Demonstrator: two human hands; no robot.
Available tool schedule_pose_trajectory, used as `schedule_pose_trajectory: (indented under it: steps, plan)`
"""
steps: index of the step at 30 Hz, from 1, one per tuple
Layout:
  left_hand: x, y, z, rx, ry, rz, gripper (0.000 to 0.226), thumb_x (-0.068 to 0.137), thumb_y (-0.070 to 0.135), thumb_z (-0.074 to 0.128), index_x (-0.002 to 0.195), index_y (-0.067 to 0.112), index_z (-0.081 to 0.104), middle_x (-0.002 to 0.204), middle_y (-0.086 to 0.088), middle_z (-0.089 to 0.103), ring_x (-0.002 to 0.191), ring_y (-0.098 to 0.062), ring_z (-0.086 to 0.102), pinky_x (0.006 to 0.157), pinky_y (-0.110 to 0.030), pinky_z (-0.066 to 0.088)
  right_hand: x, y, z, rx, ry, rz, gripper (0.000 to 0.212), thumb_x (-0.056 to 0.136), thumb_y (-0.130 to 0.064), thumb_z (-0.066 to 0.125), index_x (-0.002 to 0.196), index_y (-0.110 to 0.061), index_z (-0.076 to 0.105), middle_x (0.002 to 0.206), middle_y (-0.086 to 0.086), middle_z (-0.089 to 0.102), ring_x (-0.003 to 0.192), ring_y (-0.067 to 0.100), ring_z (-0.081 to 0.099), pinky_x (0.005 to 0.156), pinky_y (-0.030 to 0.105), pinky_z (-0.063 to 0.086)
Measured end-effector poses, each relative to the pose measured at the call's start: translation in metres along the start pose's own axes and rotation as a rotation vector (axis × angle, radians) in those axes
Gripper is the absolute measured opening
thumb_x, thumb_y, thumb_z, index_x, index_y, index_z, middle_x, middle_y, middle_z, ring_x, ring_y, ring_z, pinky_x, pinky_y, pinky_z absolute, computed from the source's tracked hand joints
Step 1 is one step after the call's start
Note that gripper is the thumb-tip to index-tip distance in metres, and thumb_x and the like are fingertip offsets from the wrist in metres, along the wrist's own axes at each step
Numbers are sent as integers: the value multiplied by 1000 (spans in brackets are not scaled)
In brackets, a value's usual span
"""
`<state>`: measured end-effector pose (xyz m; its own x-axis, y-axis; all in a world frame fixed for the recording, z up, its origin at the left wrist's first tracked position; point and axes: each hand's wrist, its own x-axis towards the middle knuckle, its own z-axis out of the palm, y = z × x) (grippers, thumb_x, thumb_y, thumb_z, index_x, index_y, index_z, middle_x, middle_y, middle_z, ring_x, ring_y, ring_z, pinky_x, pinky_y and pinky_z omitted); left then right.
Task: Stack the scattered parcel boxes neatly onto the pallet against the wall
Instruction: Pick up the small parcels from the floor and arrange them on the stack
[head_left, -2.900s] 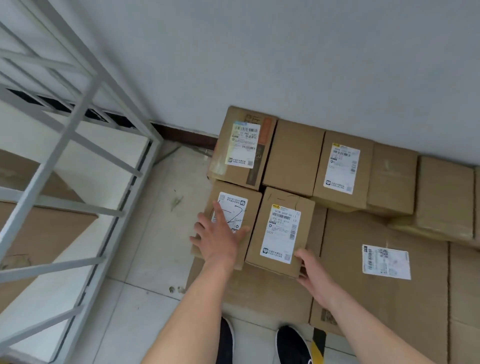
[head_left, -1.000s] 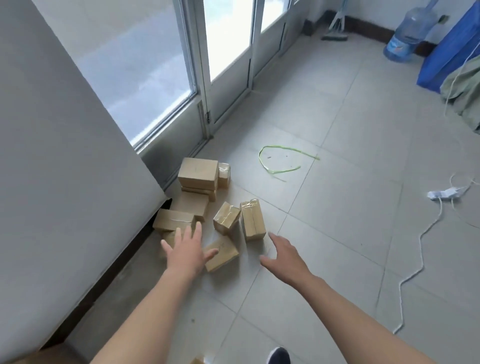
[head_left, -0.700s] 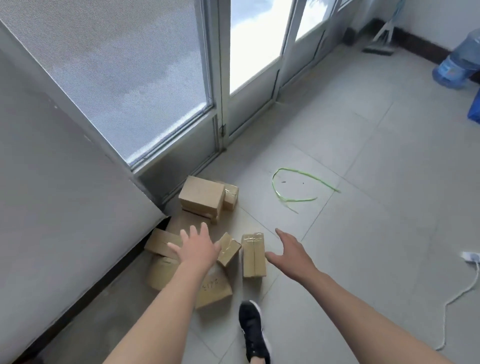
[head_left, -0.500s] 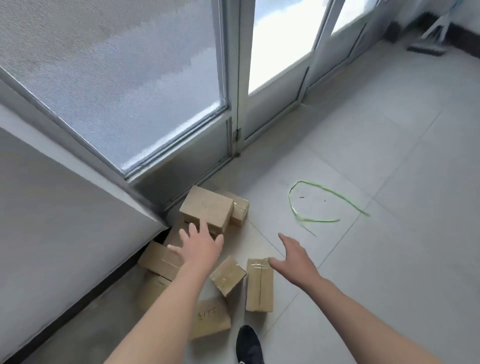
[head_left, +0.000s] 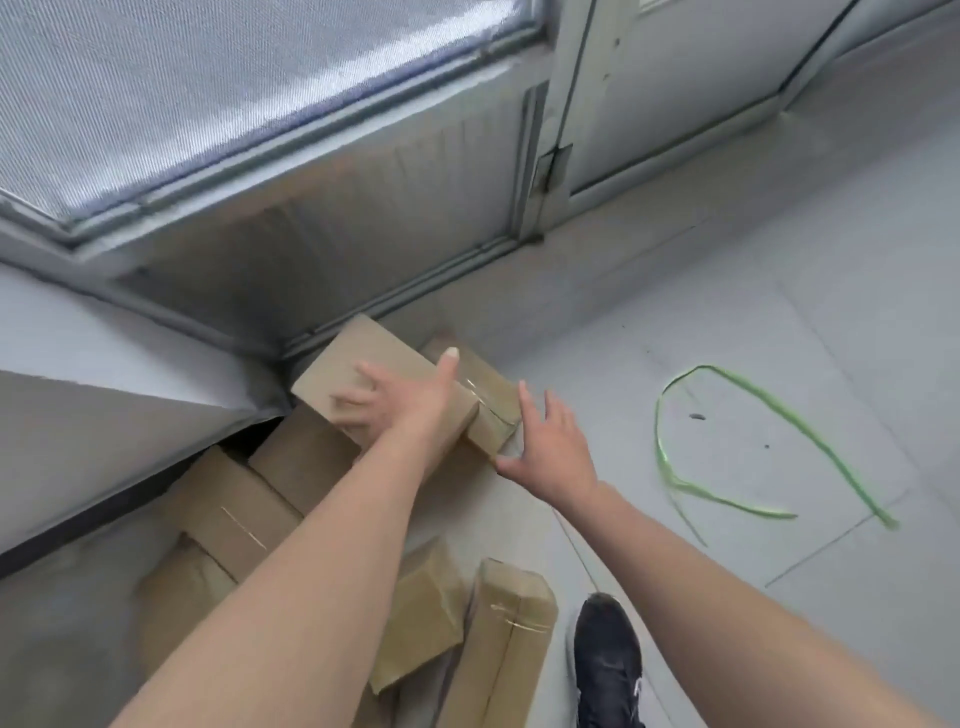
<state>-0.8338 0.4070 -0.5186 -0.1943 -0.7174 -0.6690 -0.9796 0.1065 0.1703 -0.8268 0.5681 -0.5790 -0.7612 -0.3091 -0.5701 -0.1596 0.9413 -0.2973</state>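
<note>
Floor (head_left: 753, 338) by door (head_left: 675, 104): left hand (head_left: 405, 410), fingers (head_left: 370, 374) spread, presses the top box (head_left: 358, 348); right hand (head_left: 550, 447), fingers straight, seemingly not touching. Best gripped at both ends and lifted level.

This looks to me like a bare entrance room used for handling parcels. Plain brown cardboard parcel boxes (head_left: 358, 345) lie heaped on the grey tiled floor (head_left: 779, 312) under my left grip (head_left: 410, 410). A grey metal-framed door (head_left: 395, 208) with a mesh-screened pane stands just beyond it. A loose green plastic packing strap (head_left: 657, 431) lies to the right of my right grip (head_left: 556, 447).
</note>
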Motion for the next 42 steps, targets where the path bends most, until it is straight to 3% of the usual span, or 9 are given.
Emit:
schedule_pose_trajectory:
  steps: [5, 10, 13, 19, 23, 28, 36, 39, 42]
  plan:
    - [20, -7, 40, 41, 127, -12, 122, 72, 77, 60, 156, 19, -6, 160, -22, -18, 145, -46, -19, 109, -73, 13, 52, -12, 49, -107, -17, -77, 122, 72, -72, 65, 155, -23, -10, 161, 19, -5, 148, 40, 1, 115, 55, 20]
    - [24, -10, 44, 14, 168, -29, 124, 73, 73, 64, 155, 20, -11, 159, -20, -23, 144, -44, -24, 103, -80, 13, 67, -28, 65, -159, 17, -78, 116, 77, -53, 73, 155, -19, -6, 155, 27, 13, 138, 42, 22, 105, 48, 37]
    - [27, -11, 46, 28, 207, -3, 120, 71, 68, 67, 156, 22, -4, 161, -20, -15, 146, -43, -17, 103, -76, 20, 69, -31, 60, -126, 20, 1, 116, 73, -46, 76, 155, -20, -2, 134, 23, 35, 122, 38, 33, 91, 42, 47]
    - [-6, -45, 16, 170, 263, 165, 108, 66, 70, 60, 155, 26, 15, 163, -18, -1, 148, -35, 5, 106, -67, 20, 21, -7, 26, 26, 15, 228, 109, 62, -55, 74, 147, -26, 12, 121, 19, 39, 115, 37, 32, 76, 39, 42]
    - [-50, -75, -32, 162, 204, 208, 103, 70, 72, 56, 154, 27, 17, 163, -15, 4, 149, -32, 5, 108, -66, 19, -40, -3, -20, 232, -52, 394, 95, 68, -53, 68, 143, -24, 17, 122, 23, 41, 117, 40, 35, 86, 41, 37]
    - [-111, -133, -125, 89, 112, 341, 99, 73, 70, 57, 154, 33, 14, 164, -6, 4, 150, -26, 2, 113, -61, 20, -133, -41, -79, 467, -104, 397, 96, 73, -52, 68, 149, -27, 16, 132, 20, 44, 120, 39, 44, 102, 49, 41]
    - [-184, -277, -279, 202, 320, 260, 104, 67, 80, 46, 154, 36, 10, 165, -5, 1, 149, -24, -3, 112, -62, 19, -266, -181, -130, 470, -181, 182, 98, 72, -55, 70, 150, -22, 21, 133, 17, 47, 120, 35, 49, 102, 48, 44]
    - [-205, -344, -323, 224, 413, 174, 103, 67, 77, 46, 155, 31, 17, 164, -9, 8, 149, -27, 2, 109, -62, 23, -305, -243, -118, 465, -214, 35, 91, 73, -51, 72, 146, -19, 28, 133, 11, 53, 118, 31, 54, 100, 47, 45]
    - [-223, -416, -360, 211, 478, 100, 102, 69, 75, 49, 155, 25, 23, 163, -12, 13, 149, -29, 8, 107, -61, 27, -356, -304, -90, 475, -282, -44, 101, 74, -51, 73, 152, -17, 20, 143, 12, 47, 126, 30, 49, 106, 47, 41]
